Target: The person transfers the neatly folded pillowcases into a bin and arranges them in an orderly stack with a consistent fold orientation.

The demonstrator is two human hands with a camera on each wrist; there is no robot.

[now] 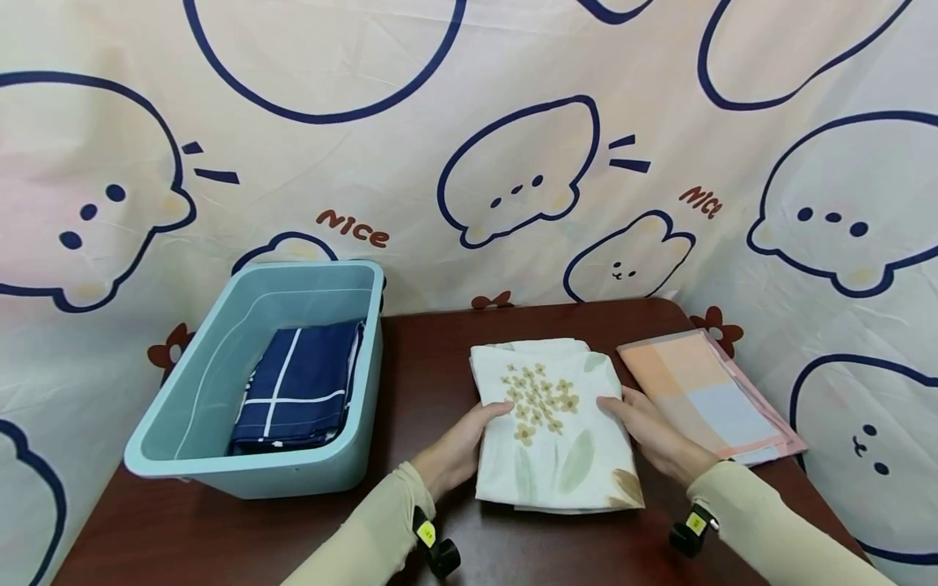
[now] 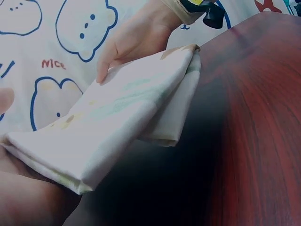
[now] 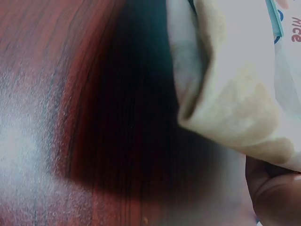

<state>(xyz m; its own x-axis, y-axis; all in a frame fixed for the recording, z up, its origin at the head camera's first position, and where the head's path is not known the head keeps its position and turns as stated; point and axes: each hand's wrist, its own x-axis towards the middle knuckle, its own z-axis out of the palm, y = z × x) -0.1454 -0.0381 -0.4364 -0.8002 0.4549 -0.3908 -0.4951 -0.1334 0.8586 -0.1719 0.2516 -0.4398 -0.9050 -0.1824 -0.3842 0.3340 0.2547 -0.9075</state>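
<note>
A folded white cloth (image 1: 545, 431) with a yellow flower and pale green leaf print is held up over the table by both hands. My left hand (image 1: 458, 448) grips its left edge, thumb on top and fingers underneath. On the opposite edge my right hand (image 1: 659, 435) pinches it the same way, the thumb lying on the print. The left wrist view shows the folded layers of the cloth (image 2: 117, 108) held clear of the tabletop, with a dark shadow below. In the right wrist view a brown-printed corner of the cloth (image 3: 244, 103) droops beside the hand (image 3: 275, 197).
A light blue plastic bin (image 1: 370, 391) stands at the left with a folded navy cloth with white lines (image 1: 300, 382) inside. To the right lies a folded peach, blue and pink checked cloth (image 1: 707, 399). The dark red-brown table (image 1: 432, 350) backs onto a cartoon-printed curtain (image 1: 410, 179).
</note>
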